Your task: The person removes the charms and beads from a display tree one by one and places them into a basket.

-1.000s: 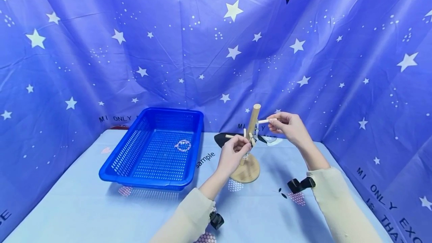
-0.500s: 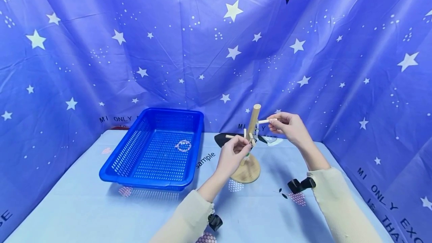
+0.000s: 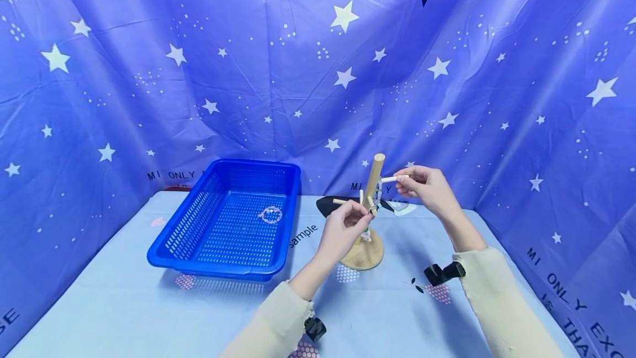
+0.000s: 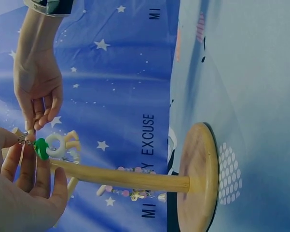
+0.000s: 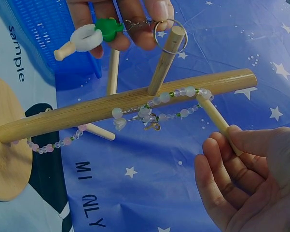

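My left hand [image 3: 344, 224] pinches a keychain [image 5: 108, 30] by its metal ring [image 5: 184, 47]; green, white and tan parts dangle from its short chain. In the right wrist view the ring encircles the tip of an upper peg [image 5: 163, 67] on a wooden stand [image 5: 101, 109]. My right hand [image 3: 428, 189] pinches the end of another peg [image 5: 214, 114] between thumb and fingers. A bracelet [image 5: 165, 97] of clear, white and green beads hangs on that peg, against the post. Lower down, a pink beaded bracelet [image 5: 50, 146] loops from the stand.
Left of the stand sits a blue plastic basket [image 3: 292, 220] with a pale beaded bracelet [image 3: 263, 215] inside. The stand's round base [image 3: 370, 258] rests on a light blue cloth. A starry blue curtain [image 3: 268, 70] rises behind the table.
My left hand has shifted very slightly right, and the keychain's green and white parts show more below it. My right hand keeps its hold on the peg.
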The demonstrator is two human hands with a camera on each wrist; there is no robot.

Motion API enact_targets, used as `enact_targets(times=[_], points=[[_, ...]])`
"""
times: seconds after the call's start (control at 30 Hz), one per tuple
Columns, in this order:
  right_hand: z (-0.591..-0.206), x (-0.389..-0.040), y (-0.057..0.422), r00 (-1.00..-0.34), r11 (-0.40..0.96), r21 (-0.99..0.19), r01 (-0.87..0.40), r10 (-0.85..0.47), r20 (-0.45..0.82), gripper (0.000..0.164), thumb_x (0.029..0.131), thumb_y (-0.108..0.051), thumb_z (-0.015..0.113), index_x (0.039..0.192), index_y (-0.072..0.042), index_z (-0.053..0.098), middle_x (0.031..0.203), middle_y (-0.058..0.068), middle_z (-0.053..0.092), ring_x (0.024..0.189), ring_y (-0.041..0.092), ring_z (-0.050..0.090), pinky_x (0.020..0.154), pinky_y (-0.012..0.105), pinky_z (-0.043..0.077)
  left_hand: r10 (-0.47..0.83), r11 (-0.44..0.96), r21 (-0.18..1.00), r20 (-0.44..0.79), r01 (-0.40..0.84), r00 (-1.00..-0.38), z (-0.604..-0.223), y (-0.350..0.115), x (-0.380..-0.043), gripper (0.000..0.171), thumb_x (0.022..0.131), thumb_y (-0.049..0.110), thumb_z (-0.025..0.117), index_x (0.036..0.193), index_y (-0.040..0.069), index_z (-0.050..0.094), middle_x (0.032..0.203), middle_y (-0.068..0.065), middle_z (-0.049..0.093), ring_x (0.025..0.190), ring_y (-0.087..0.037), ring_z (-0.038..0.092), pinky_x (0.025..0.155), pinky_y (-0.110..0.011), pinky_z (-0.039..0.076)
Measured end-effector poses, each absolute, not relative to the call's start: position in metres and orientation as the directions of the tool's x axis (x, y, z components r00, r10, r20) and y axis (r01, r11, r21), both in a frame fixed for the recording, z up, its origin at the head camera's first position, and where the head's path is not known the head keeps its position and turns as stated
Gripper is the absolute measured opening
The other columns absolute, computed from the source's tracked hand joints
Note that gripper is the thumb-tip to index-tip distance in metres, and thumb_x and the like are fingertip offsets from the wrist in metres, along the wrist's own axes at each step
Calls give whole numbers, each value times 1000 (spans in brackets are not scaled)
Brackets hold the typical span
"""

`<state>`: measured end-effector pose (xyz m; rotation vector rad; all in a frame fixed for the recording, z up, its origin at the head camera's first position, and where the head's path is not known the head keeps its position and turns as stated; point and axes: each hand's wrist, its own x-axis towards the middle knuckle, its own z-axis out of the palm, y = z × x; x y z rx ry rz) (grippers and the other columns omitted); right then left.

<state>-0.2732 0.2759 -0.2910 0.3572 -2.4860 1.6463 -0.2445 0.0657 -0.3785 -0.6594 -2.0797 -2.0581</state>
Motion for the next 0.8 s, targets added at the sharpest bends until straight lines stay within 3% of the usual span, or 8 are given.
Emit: enact_targets(times=[0.23,0.43,0.8], points=[[-291,-273,276,-965,370,-891,-262,-118,235,36,102,-8,55,122,21,53,76,-12,68,72,-1,66,74,19,60,211,-45,915,401,401,-892,-379,64,-243,7,92,7,67,95,1,65,100,-15,75,91,-17,70,81,-17,56],[-291,-273,277,-965,360,-896,-259,-121,231,37,101,-8,55,123,22,52,77,-10,69,71,-1,67,74,20,61,216,-51,921,387,385,-897,-358,58,-227,7,89,-1,65,94,-6,64,100,-23,74,92,-28,71,81,-17,55],[-291,-273,277,-965,362,-895,-261,-116,235,36,101,-7,54,122,22,53,77,-8,69,72,-1,67,73,19,60,206,-62,915,402,399,-892,-374,55,-243,9,89,0,64,97,-4,64,98,-20,74,89,-22,70,80,-18,57]])
